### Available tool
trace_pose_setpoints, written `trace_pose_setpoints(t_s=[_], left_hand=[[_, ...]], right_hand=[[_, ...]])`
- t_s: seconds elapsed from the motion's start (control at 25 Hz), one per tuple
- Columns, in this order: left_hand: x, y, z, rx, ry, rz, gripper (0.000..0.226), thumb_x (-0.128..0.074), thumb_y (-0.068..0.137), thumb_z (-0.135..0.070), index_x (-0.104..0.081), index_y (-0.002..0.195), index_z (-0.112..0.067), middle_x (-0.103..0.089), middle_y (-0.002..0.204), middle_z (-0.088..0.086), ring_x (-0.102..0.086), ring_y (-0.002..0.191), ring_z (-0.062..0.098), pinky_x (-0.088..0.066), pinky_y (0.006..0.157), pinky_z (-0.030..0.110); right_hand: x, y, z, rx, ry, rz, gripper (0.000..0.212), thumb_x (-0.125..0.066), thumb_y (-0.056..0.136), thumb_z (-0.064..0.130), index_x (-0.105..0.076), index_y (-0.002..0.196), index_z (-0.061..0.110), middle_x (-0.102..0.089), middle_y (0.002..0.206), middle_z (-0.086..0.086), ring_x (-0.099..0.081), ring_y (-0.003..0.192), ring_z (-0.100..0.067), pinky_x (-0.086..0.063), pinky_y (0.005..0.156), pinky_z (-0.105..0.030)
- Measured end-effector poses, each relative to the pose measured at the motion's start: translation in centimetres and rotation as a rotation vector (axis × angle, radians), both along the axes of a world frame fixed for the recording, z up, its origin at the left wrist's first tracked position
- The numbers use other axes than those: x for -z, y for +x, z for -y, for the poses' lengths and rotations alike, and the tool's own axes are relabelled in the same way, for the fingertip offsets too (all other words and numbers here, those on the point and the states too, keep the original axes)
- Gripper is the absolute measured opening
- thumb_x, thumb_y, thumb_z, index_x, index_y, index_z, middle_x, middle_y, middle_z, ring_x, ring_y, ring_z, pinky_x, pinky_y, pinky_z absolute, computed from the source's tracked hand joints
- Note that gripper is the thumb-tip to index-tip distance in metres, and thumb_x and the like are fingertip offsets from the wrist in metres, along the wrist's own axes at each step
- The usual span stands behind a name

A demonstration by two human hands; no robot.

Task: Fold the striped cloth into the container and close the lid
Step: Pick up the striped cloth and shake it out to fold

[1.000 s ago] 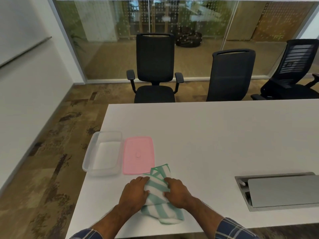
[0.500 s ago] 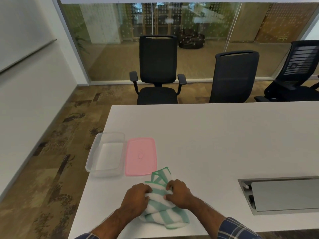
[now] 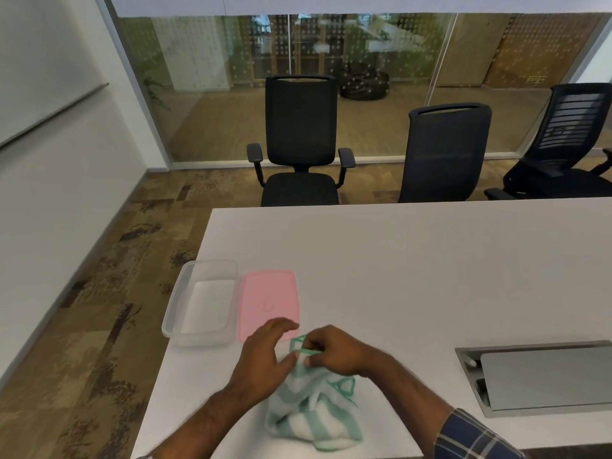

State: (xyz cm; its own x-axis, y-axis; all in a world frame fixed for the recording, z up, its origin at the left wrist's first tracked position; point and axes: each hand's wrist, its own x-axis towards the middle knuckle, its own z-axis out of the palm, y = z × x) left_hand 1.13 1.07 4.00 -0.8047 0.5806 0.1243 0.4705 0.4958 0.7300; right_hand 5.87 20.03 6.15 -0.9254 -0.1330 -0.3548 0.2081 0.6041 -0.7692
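Green-and-white terry gathers under a person's two bare hands at the near edge of a white table. The right hand pinches a green-trimmed corner of the striped cloth between thumb and fingers; the left hand hovers over the bundle with fingers spread and blurred, so its hold cannot be told. The cloth lies rumpled just in front of the wrists, not yet folded flat. Soft, light and limp, it looks likely to sag wherever unsupported, so hemmed corners and edges seem the best places to grip. Just beyond, the pink lid lies flat beside the clear container, which stands open and empty.
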Motion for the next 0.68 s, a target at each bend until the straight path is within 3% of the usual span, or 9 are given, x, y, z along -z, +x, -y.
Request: trace_pose_setpoints(t_s=[0.12, 0.2, 0.28, 0.44, 0.52, 0.68], left_hand=[[-4.3, -1.0, -0.5, 0.087, 0.064, 0.244, 0.026, -0.065, 0.091, -0.021, -0.065, 0.114, -0.033, -0.070, 0.114, -0.015, -0.062, 0.106, -0.002, -0.046, 0.093, 0.018], [-6.6, -1.6, -0.6, 0.110, 0.096, 0.355, 0.014, -0.067, 0.090, -0.027, -0.070, 0.104, -0.027, -0.074, 0.100, -0.005, -0.066, 0.094, 0.006, -0.052, 0.083, 0.024], [-8.6, -1.8, -0.6, 0.098, 0.168, 0.410, 0.011, -0.068, 0.089, -0.026, -0.072, 0.095, -0.017, -0.074, 0.093, 0.003, -0.067, 0.084, 0.010, -0.053, 0.078, 0.027], [-11.7, -2.5, -1.0, 0.036, 0.330, 0.464, 0.011, -0.066, 0.091, -0.017, -0.070, 0.091, -0.007, -0.071, 0.082, 0.003, -0.063, 0.076, 0.010, -0.052, 0.072, 0.026], [-12.9, -2.9, -0.8, 0.013, 0.330, 0.455, 0.008, -0.065, 0.091, -0.014, -0.069, 0.086, -0.009, -0.070, 0.077, 0.000, -0.064, 0.073, 0.009, -0.052, 0.068, 0.024], [-14.1, -3.5, -0.3, 0.002, 0.152, 0.414, 0.015, -0.063, 0.088, -0.008, -0.064, 0.075, -0.016, -0.064, 0.073, 0.001, -0.058, 0.071, 0.015, -0.049, 0.065, 0.029]], right_hand=[[-4.7, -1.1, -0.6, -0.001, -0.104, -0.131, 0.005, -0.065, 0.084, 0.009, -0.067, 0.089, 0.010, -0.063, 0.079, -0.006, -0.054, 0.070, -0.014, -0.045, 0.069, -0.030], [-7.4, -1.4, -1.3, 0.039, -0.155, -0.222, 0.007, -0.067, 0.086, 0.013, -0.069, 0.092, 0.009, -0.067, 0.084, -0.013, -0.058, 0.074, -0.016, -0.049, 0.072, -0.035], [-9.7, -1.6, -2.1, 0.067, -0.185, -0.268, 0.009, -0.071, 0.085, 0.020, -0.071, 0.089, 0.012, -0.071, 0.086, -0.008, -0.062, 0.076, -0.013, -0.054, 0.075, -0.035], [-11.7, -1.4, -4.5, 0.117, -0.096, -0.236, 0.025, -0.079, 0.076, 0.035, -0.072, 0.076, 0.012, -0.063, 0.065, -0.002, -0.056, 0.059, -0.007, -0.046, 0.055, -0.023], [-11.6, -0.9, -5.5, 0.211, -0.179, -0.226, 0.015, -0.082, 0.075, 0.026, -0.072, 0.071, 0.015, -0.063, 0.065, 0.002, -0.057, 0.062, -0.009, -0.045, 0.060, -0.024], [-12.0, -0.5, -5.6, 0.356, -0.544, -0.292, 0.012, -0.078, 0.077, 0.008, -0.073, 0.088, 0.009, -0.071, 0.085, -0.007, -0.065, 0.083, -0.020, -0.052, 0.075, -0.029]])
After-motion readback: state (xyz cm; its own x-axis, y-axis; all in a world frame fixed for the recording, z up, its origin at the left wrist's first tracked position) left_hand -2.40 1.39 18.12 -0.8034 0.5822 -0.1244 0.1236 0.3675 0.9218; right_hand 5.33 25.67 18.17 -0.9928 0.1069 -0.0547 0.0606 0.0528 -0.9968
